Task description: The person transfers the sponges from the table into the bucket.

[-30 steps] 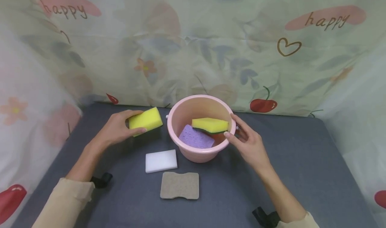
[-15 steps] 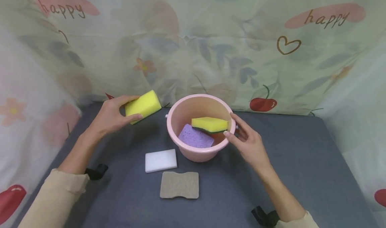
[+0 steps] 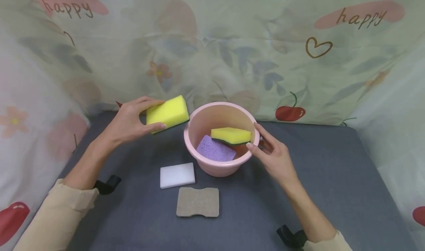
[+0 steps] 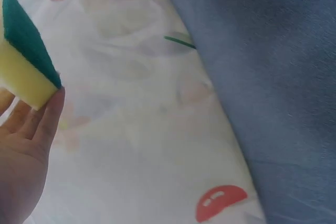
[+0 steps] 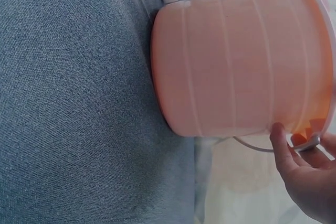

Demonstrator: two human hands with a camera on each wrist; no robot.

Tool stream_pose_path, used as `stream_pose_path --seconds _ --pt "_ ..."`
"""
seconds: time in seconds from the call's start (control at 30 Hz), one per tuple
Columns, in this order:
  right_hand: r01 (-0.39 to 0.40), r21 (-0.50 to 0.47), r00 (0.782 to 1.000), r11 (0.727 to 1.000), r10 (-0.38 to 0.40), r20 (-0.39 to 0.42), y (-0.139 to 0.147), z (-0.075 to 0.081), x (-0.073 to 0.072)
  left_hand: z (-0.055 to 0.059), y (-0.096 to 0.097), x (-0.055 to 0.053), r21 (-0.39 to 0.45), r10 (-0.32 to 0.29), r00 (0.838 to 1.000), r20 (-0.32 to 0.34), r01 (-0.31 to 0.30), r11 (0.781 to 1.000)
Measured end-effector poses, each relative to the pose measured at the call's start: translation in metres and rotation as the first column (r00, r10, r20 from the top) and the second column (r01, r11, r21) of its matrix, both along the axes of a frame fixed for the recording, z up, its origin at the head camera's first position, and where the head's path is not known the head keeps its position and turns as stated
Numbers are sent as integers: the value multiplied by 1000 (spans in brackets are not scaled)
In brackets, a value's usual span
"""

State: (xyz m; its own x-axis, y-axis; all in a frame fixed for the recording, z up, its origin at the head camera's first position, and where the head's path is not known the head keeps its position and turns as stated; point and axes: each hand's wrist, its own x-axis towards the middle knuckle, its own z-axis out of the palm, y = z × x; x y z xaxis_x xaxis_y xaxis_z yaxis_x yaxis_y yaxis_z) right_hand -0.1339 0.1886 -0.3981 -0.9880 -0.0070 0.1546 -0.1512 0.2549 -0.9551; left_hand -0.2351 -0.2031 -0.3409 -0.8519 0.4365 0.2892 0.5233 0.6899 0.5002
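Yellow sponge nearer pink bucket, pinched by left hand, right hand (unmoved) gripping bucket

The left sleeve and right sleeve are plain beige; one small black fitting juts out near the left, a second black fitting near the right.
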Motion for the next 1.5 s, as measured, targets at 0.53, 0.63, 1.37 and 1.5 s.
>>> stream_pose_path --seconds 0.53,0.63,1.37,1.5 --pt "14 28 1000 1000 -14 14 0 2 -1 25 49 8 -8 -229 973 -15 229 973" --pt "14 31 1000 999 -15 16 1 2 -1 27 60 9 -18 -282 959 -14 282 959" --pt "14 42 1000 999 -14 2 2 0 0 11 114 6 -101 -418 907 53 421 901" --pt "3 30 1000 1000 -3 3 1 0 -1 8 114 9 -122 -427 900 87 435 892"
